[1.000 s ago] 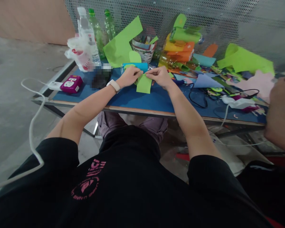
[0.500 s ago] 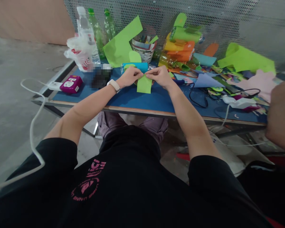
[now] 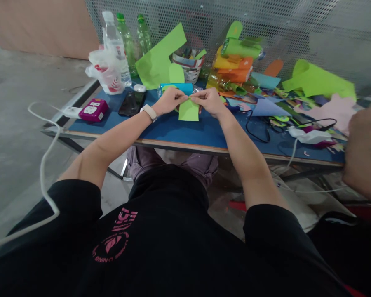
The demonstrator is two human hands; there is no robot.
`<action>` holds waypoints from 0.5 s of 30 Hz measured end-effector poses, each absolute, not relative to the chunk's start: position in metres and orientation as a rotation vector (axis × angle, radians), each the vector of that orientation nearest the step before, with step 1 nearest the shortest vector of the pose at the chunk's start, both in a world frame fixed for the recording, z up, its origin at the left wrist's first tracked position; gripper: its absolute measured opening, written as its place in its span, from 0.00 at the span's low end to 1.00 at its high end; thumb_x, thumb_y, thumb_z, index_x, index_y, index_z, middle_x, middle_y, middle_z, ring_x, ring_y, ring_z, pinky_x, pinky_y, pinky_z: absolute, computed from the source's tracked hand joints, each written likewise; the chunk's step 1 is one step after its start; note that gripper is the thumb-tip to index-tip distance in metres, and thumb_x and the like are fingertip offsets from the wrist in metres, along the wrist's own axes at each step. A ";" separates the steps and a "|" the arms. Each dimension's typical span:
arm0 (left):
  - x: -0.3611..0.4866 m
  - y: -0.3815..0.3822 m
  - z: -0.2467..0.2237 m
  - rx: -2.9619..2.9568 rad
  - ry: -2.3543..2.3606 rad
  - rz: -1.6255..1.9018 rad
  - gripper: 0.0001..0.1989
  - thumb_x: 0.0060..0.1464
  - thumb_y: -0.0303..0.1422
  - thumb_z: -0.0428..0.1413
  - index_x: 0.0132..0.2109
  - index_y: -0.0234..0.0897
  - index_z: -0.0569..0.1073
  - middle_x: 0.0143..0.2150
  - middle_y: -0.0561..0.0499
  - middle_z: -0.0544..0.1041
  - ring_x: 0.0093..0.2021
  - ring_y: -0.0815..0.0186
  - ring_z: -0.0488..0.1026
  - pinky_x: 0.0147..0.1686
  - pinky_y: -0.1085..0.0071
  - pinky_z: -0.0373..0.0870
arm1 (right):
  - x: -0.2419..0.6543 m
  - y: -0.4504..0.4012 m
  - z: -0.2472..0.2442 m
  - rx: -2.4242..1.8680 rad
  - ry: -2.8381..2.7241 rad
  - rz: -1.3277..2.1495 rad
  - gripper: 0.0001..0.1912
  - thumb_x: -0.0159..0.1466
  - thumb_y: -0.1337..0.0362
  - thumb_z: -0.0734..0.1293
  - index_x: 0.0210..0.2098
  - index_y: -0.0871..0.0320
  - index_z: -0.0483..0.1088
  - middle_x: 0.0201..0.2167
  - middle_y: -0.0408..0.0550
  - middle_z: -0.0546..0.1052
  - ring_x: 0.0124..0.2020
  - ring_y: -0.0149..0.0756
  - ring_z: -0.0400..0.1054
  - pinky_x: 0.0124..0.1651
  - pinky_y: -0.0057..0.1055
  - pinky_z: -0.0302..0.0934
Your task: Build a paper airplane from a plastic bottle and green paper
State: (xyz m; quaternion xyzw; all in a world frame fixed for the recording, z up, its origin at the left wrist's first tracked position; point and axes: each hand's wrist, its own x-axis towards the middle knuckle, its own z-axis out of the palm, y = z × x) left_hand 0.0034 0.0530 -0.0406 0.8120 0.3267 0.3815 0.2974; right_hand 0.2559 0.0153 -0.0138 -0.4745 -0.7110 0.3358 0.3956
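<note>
Both hands pinch the top edge of a small light-green paper (image 3: 188, 111) above the blue tabletop. My left hand (image 3: 170, 99), with a pale band at its wrist, has thumb and fingers closed on the paper's upper left. Opposite it, my right hand (image 3: 208, 100) grips the upper right, the fingertips of the two almost meeting. Just behind them lies a bottle wrapped in blue paper (image 3: 181, 88), partly hidden by my left hand. A rounded green paper piece (image 3: 177, 73) stands up at that bottle.
Left of me are a black phone (image 3: 132, 103), a white earbud case (image 3: 139, 88), a purple power socket (image 3: 93, 110) and a clear bottle (image 3: 116, 45). Behind stands a woven basket (image 3: 188, 68). Paper scraps (image 3: 270, 107) cover the right side, near another person's arm (image 3: 363, 156).
My hands keep the same pinch on the green paper, which hangs slightly flatter toward me. The other person's arm at the right has shifted a little.
</note>
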 end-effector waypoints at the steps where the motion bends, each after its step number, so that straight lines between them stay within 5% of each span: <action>1: 0.003 0.052 -0.040 2.134 0.863 1.016 0.25 0.79 0.49 0.72 0.36 0.41 0.78 0.28 0.50 0.76 0.33 0.61 0.79 0.43 0.61 0.86 | 0.256 0.016 -0.014 -1.208 -1.791 0.865 0.30 0.61 0.36 0.92 0.50 0.48 0.90 0.33 0.49 0.89 0.37 0.56 0.86 0.51 0.65 0.93; 8: 0.005 0.052 -0.042 2.069 0.854 0.965 0.24 0.80 0.48 0.71 0.36 0.42 0.76 0.28 0.49 0.77 0.32 0.61 0.78 0.43 0.59 0.88 | 0.257 0.020 -0.017 -1.221 -1.783 0.902 0.36 0.54 0.30 0.94 0.48 0.46 0.89 0.33 0.50 0.90 0.33 0.53 0.83 0.47 0.64 0.92; 15: 0.002 0.054 -0.046 2.061 0.865 0.967 0.24 0.78 0.52 0.74 0.38 0.42 0.80 0.29 0.49 0.79 0.33 0.60 0.81 0.51 0.51 0.91 | 0.269 0.032 -0.024 -1.158 -1.801 0.844 0.38 0.55 0.26 0.94 0.47 0.48 0.91 0.41 0.55 0.94 0.44 0.61 0.89 0.50 0.68 0.94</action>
